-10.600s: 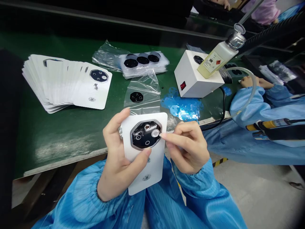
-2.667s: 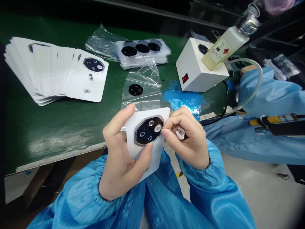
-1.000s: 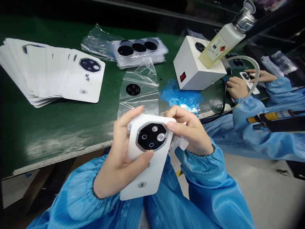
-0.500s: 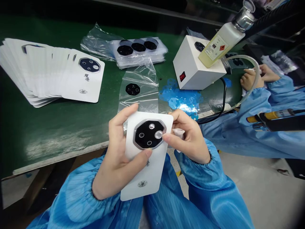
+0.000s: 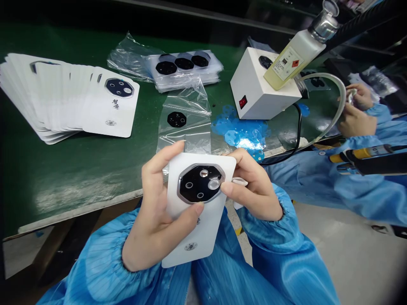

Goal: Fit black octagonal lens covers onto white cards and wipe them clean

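My left hand [image 5: 162,207] grips a white phone back cover [image 5: 199,241] from below, with its thumb on the face beneath an octagonal black camera module [image 5: 200,184]. The module has a silver rim and a bright round lens [image 5: 214,184]. My right hand [image 5: 254,188] sits at the cover's right edge, its fingertips beside that lens. A white wipe [image 5: 239,188] is bunched between its fingers, mostly hidden. Behind them, a fanned stack of similar white covers [image 5: 110,108] lies on the bench.
Green workbench [image 5: 63,148] with a front edge below the covers. On it lie black module pieces in plastic [image 5: 182,70], a plastic bag [image 5: 184,131], blue film scraps [image 5: 240,135], a white switch box [image 5: 254,89] and a labelled bottle [image 5: 294,59]. A co-worker's hands [image 5: 356,112] work at right.
My right hand has shifted right, from over the lens to the cover's edge, and the wipe now shows beside its fingers. The co-worker's hands have moved slightly.
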Available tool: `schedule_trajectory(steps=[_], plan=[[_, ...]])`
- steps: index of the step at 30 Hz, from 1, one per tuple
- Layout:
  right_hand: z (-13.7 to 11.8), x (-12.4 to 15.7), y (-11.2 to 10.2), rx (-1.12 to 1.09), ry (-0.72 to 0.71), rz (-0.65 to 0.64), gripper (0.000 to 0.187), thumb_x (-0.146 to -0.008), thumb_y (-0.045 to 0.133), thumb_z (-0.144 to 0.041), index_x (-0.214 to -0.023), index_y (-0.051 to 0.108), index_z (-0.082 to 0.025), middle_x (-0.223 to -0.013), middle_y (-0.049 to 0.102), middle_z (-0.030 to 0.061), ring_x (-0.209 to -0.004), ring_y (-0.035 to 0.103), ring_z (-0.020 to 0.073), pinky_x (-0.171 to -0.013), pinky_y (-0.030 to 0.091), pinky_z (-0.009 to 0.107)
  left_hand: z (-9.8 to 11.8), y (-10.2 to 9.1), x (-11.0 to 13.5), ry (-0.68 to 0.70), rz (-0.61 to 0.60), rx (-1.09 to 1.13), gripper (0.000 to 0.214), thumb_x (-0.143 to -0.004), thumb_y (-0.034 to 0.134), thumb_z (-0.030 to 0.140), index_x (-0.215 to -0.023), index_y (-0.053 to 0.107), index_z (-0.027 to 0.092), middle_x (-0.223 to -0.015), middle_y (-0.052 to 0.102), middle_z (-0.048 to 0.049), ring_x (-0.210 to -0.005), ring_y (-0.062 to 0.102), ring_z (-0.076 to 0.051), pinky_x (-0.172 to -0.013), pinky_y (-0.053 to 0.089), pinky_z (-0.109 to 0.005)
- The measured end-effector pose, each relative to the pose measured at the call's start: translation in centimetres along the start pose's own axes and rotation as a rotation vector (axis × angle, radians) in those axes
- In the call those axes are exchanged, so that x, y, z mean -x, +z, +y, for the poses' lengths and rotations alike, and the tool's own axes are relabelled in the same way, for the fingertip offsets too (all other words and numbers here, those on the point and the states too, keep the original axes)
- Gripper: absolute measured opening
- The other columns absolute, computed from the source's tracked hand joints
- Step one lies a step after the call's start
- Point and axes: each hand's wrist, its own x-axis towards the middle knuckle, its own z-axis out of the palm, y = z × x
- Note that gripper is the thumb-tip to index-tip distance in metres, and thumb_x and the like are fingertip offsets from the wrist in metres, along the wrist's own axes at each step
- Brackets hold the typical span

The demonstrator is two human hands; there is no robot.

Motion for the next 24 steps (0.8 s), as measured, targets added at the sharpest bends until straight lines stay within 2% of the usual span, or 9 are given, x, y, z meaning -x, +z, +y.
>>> schedule_trajectory(steps=[3, 8, 11, 15, 17, 20, 24], plan=[[0.1, 0.0, -0.09, -0.067, 0.014, -0.012, 0.014, -0.083, 0.059, -0.026, -0.093, 0.049, -0.023, -0.077, 0.053, -0.0013, -0.067, 0.051, 0.0106, -0.057, 0.043, 0.022, 0.16, 0.07, -0.07, -0.017, -0.012, 0.042, 0.078, -0.07, 0.065, 0.007, -0.135, 0.035, 0.039, -0.112, 0.051, -0.0018, -0.082, 0.059, -0.016, -0.064, 0.06, -0.025], [0.37, 0.04, -0.19, -0.249, 0.054, -0.059, 0.016, -0.084, 0.057, -0.032, -0.095, 0.05, -0.023, -0.078, 0.052, -0.0012, -0.061, 0.048, 0.009, -0.051, 0.04, 0.021, 0.11, -0.04, 0.13, -0.011, 0.008, -0.003, 0.077, -0.07, 0.066, 0.01, -0.135, 0.035, 0.038, -0.119, 0.047, -0.0016, -0.086, 0.058, -0.017, -0.068, 0.06, -0.026], [0.29, -0.1, 0.0, -0.206, 0.065, -0.02, 0.015, -0.085, 0.055, -0.034, -0.092, 0.049, -0.022, -0.076, 0.052, -0.001, -0.06, 0.048, 0.0092, -0.05, 0.039, 0.021, -0.06, -0.09, 0.41, 0.026, 0.026, -0.068, 0.079, -0.07, 0.066, 0.009, -0.136, 0.033, 0.037, -0.126, 0.044, -0.0008, -0.094, 0.057, -0.017, -0.077, 0.058, -0.027], [0.21, -0.33, 0.5, 0.008, 0.015, 0.07, 0.016, -0.087, 0.053, -0.036, -0.086, 0.049, -0.021, -0.071, 0.049, -0.0022, -0.057, 0.045, 0.0087, -0.049, 0.036, 0.022, -0.33, 0.09, 0.63, 0.111, 0.053, -0.191, 0.081, -0.07, 0.066, 0.007, -0.138, 0.031, 0.035, -0.138, 0.038, 0.0003, -0.111, 0.052, -0.022, -0.097, 0.05, -0.037], [0.36, -0.34, 0.69, 0.16, -0.074, 0.194, 0.013, -0.086, 0.054, -0.034, -0.089, 0.051, -0.021, -0.071, 0.048, -0.0021, -0.057, 0.043, 0.0092, -0.05, 0.036, 0.024, -0.35, 0.22, 0.65, 0.135, 0.047, -0.188, 0.081, -0.071, 0.064, 0.006, -0.139, 0.03, 0.033, -0.141, 0.036, 0.0006, -0.106, 0.055, -0.02, -0.093, 0.052, -0.033], [0.71, -0.3, 0.71, 0.39, -0.314, 0.385, 0.016, -0.083, 0.058, -0.023, -0.098, 0.055, -0.023, -0.072, 0.047, -0.001, -0.063, 0.045, 0.0116, -0.056, 0.039, 0.027, -0.21, 0.36, 0.65, 0.178, 0.045, -0.193, 0.08, -0.072, 0.061, 0.003, -0.139, 0.029, 0.032, -0.14, 0.036, 0.0014, -0.108, 0.055, -0.017, -0.09, 0.054, -0.025], [0.66, -0.32, 0.45, 0.517, -0.551, 0.426, 0.024, -0.077, 0.06, -0.01, -0.095, 0.057, -0.024, -0.072, 0.048, 0.0001, -0.067, 0.047, 0.0134, -0.056, 0.041, 0.03, 0.02, 0.51, 0.64, 0.207, 0.067, -0.23, 0.079, -0.072, 0.061, 0.003, -0.139, 0.03, 0.031, -0.139, 0.038, 0.0014, -0.118, 0.05, -0.018, -0.099, 0.049, -0.027]])
